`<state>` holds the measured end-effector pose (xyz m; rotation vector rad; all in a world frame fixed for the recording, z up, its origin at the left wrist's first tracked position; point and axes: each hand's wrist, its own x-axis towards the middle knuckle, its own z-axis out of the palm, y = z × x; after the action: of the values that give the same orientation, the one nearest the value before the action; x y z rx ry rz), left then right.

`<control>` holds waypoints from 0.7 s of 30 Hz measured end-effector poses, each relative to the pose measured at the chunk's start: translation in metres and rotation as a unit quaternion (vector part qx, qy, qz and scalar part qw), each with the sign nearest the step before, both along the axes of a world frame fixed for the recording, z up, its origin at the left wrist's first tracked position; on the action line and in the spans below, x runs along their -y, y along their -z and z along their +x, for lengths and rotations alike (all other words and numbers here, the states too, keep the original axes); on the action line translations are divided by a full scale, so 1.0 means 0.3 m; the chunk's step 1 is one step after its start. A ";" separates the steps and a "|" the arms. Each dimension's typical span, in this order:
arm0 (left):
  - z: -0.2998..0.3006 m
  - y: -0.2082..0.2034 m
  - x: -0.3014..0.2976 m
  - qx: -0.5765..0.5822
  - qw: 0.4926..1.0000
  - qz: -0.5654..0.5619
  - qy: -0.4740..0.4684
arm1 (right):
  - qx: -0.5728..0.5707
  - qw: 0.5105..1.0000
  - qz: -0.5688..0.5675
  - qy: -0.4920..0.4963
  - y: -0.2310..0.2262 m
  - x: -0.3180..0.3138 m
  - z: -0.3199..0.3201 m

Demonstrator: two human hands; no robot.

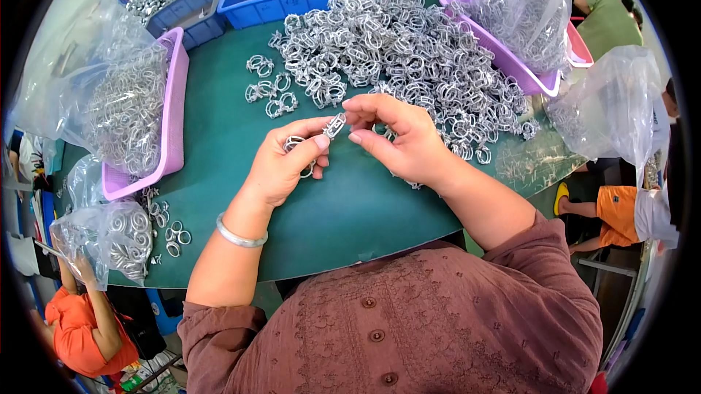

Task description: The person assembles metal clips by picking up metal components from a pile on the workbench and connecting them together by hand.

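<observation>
My left hand [274, 167], with a pale bangle [239, 235] on its wrist, pinches a small silvery metal ring piece [334, 125] between thumb and forefinger. Another ring-shaped part [293, 143] shows in the curl of the same hand, partly hidden by the fingers. Close to the right end of the pinched piece is my right hand [409, 138], its thumb and forefinger apart. I cannot tell whether its forefinger touches the metal. Beyond both hands spreads a large heap of similar silvery ring pieces [387, 43], with a few loose ones [281, 104] at its left edge.
The green tabletop [219, 138] carries a purple basket [175, 116] at left and another purple basket [504, 58] at right, both with bagged metal parts. Blue bins [285, 3] stand at the back. A clear bag [102, 237] lies front left. Other people [87, 328] are nearby.
</observation>
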<state>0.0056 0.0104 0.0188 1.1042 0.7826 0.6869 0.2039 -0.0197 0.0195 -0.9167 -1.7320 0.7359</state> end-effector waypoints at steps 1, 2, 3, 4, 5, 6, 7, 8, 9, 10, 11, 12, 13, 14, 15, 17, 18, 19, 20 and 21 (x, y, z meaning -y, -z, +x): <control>-0.001 0.001 0.000 0.000 1.000 0.000 -0.001 | 0.000 1.000 0.000 -0.001 -0.001 0.000 0.000; -0.002 0.005 -0.001 0.005 1.000 -0.011 0.004 | 0.003 1.000 -0.001 -0.001 -0.002 0.001 -0.001; -0.004 0.008 -0.002 0.009 1.000 -0.022 0.008 | 0.006 1.000 -0.003 -0.002 -0.003 0.000 0.000; -0.005 0.011 -0.002 0.009 1.000 -0.023 0.009 | 0.005 1.000 -0.004 -0.001 -0.003 0.000 0.001; -0.007 0.014 -0.002 0.021 0.999 -0.041 0.015 | 0.009 1.000 0.000 0.001 -0.004 0.001 0.002; -0.009 0.017 -0.002 0.032 0.998 -0.059 0.021 | 0.012 1.000 0.003 0.004 -0.004 0.001 0.003; -0.010 0.020 -0.002 0.032 0.998 -0.059 0.021 | 0.012 1.000 0.003 0.004 -0.006 0.001 0.003; -0.011 0.023 -0.003 0.044 0.996 -0.069 0.026 | 0.012 1.000 0.003 0.003 -0.007 0.000 0.002; -0.012 0.024 -0.003 0.057 0.995 -0.079 0.031 | 0.012 1.000 0.004 0.001 -0.008 0.000 0.001; -0.011 0.022 -0.005 0.057 0.995 -0.079 0.032 | 0.012 1.000 0.004 0.001 -0.008 -0.001 0.002; -0.010 0.017 -0.008 0.055 0.995 -0.080 0.040 | 0.012 1.000 -0.003 0.000 -0.007 -0.002 0.003; -0.010 0.015 -0.011 0.053 0.994 -0.080 0.047 | 0.012 1.000 -0.010 -0.002 -0.007 -0.002 0.004; -0.011 0.015 -0.007 0.053 0.994 -0.081 0.047 | 0.013 1.000 -0.011 -0.003 -0.007 0.003 0.003; -0.013 0.016 -0.004 0.055 0.993 -0.087 0.051 | 0.014 1.000 -0.015 -0.001 -0.007 0.008 0.003; -0.015 0.018 -0.001 0.058 0.993 -0.092 0.054 | 0.014 1.000 -0.020 0.002 -0.007 0.012 0.003; -0.017 0.023 -0.014 0.073 0.991 -0.100 0.055 | 0.006 1.000 -0.021 -0.004 -0.004 0.002 0.001; -0.018 0.024 -0.019 0.089 0.988 -0.110 0.056 | -0.003 1.000 -0.024 -0.008 -0.003 -0.003 0.000; -0.017 0.025 -0.013 0.089 0.988 -0.111 0.056 | -0.003 1.000 -0.026 -0.008 -0.002 0.003 0.001; -0.015 0.026 -0.006 0.102 0.985 -0.127 0.053 | -0.006 0.999 -0.034 -0.011 -0.001 0.009 0.003; -0.013 0.028 0.000 0.115 0.982 -0.143 0.050 | -0.009 0.999 -0.042 -0.015 0.001 0.015 0.004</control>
<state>0.0016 0.0104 0.0105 0.7812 0.6006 0.5848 0.2051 -0.0242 0.0193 -0.9398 -1.7131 0.8390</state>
